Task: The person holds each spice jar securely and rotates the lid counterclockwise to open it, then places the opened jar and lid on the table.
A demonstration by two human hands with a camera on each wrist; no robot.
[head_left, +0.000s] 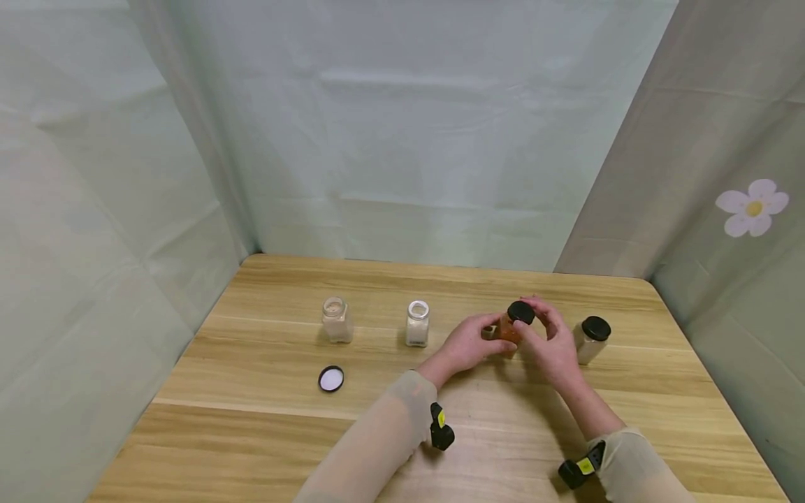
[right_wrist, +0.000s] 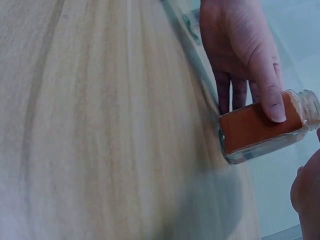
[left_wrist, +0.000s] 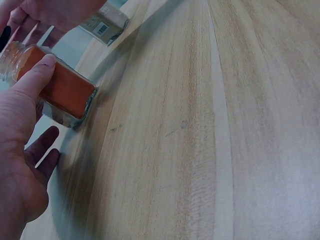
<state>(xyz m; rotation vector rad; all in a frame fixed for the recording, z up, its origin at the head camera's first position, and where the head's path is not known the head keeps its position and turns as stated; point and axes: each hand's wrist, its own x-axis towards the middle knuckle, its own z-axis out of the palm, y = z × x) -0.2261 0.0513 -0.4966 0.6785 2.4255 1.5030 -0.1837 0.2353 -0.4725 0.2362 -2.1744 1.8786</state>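
Note:
A square glass jar of orange-red powder (left_wrist: 67, 92) is gripped by my left hand (head_left: 468, 342), its thumb across one face. At the jar's top, the fingers and thumb of my right hand (head_left: 553, 349) hold a black lid (head_left: 520, 312). The threaded glass neck (right_wrist: 311, 106) shows in the right wrist view; whether the lid still touches it I cannot tell. Just right of my right hand stands a jar of pale contents (head_left: 588, 346) with a black lid on it.
Left of my hands stand two uncovered glass jars, one with white contents (head_left: 417, 328) and one with beige contents (head_left: 337, 325). A loose lid (head_left: 330, 378) lies white side up on the wooden table (head_left: 251, 433). Pale cloth (head_left: 409, 154) hangs around the table.

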